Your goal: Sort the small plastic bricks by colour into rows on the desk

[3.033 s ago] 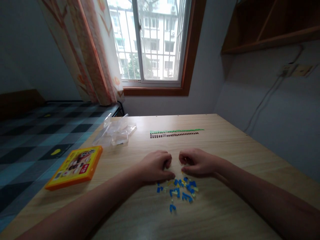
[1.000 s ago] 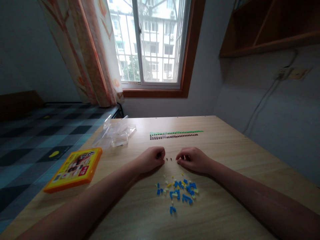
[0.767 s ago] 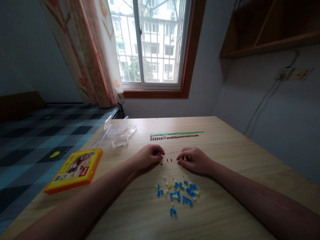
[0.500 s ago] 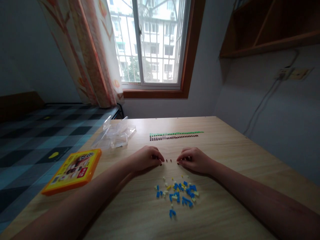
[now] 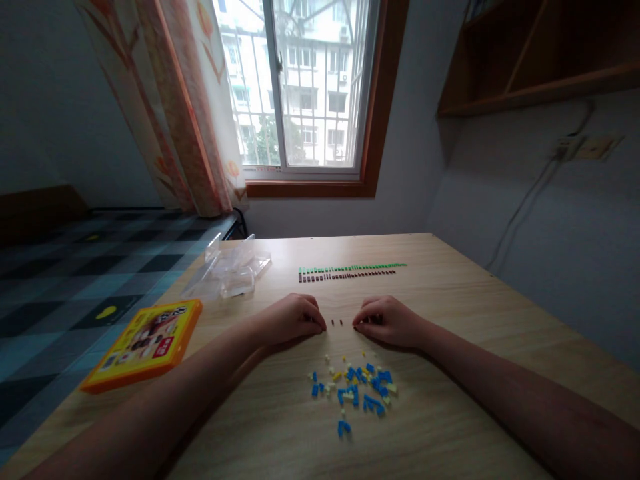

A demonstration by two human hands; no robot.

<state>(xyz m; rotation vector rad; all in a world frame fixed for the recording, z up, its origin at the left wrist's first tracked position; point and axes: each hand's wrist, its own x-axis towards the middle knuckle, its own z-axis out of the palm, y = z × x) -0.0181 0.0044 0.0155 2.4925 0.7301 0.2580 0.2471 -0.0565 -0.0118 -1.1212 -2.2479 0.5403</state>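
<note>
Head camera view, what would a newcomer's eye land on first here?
Probably the window at the back, the brightest thing in view. Next might be the orange-yellow box at the left of the table, then the loose blue and yellow pieces on the near side of the left hand and right hand.

hands (image 5: pixel 294 317): 2 | brown bits (image 5: pixel 341 322) between them: 2 | green row (image 5: pixel 353 268): 1 | brown row (image 5: pixel 345 276): 1 | yellow box (image 5: pixel 145 343): 1 | blue bits (image 5: pixel 355 397): many

The orange box (image 5: pixel 145 345) bears print (image 5: pixel 164 347) — unreadable (blurred).
</note>
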